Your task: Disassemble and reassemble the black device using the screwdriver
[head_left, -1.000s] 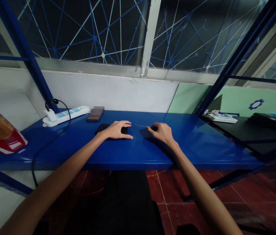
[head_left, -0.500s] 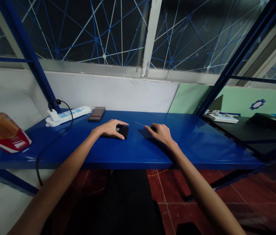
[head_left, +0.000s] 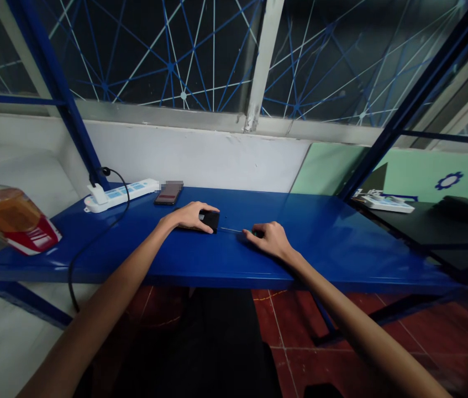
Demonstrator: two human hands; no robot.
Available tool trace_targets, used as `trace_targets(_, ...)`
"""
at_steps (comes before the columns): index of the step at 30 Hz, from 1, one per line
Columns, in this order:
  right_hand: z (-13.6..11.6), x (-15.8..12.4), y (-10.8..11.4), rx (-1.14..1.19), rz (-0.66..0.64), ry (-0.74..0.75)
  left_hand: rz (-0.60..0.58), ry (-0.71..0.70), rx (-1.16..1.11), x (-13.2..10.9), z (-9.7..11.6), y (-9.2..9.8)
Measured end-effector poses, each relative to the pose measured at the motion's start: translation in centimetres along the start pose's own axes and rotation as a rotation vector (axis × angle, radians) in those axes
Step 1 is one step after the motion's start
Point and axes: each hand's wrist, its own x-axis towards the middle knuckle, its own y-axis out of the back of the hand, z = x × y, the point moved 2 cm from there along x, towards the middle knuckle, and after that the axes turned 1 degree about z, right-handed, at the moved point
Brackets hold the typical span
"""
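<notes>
My left hand [head_left: 192, 215] is wrapped over a flat black rectangular device [head_left: 211, 219] lying on the blue table [head_left: 225, 260]. Its thumb and fingers grip the near and far sides, and the palm hides the left part. In my right hand [head_left: 271, 239] is a screwdriver [head_left: 230, 230], held low over the table by a dark handle mostly covered by the fingers. The thin metal shaft points left, its tip close to the device's right edge; whether they touch I cannot tell. A tiny dark speck [head_left: 226, 216] lies just behind the shaft.
A phone [head_left: 169, 193] lies at the back, beside a white power strip [head_left: 124, 194] with a plugged-in black cable [head_left: 101, 228]. A bottle of amber liquid [head_left: 14, 215] stands at the left. Another white power strip [head_left: 389, 203] lies on the dark surface at the right.
The screwdriver's tip has come down and left, nearer the black device, as my right hand shifted slightly. My left hand keeps its grip. The whole view has shifted slightly.
</notes>
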Motion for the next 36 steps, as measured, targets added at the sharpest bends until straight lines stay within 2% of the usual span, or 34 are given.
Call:
trace_targets(18, -0.3, -0.1, -0.1, -0.088, 0.012, 0.03, -0.025, 0.034, 0.017, 0.1, -0.1, -0.1)
trace_targets(24, 0.3, -0.4, 0.2, -0.018, -0.019, 0.168, -0.028, 0.032, 0.004, 0.1, 0.1, 0.0)
trace_targets(36, 1.1, -0.4, 0.9, 0.26, 0.02, 0.153, -0.006, -0.004, -0.023, 0.2, -0.4, -0.2)
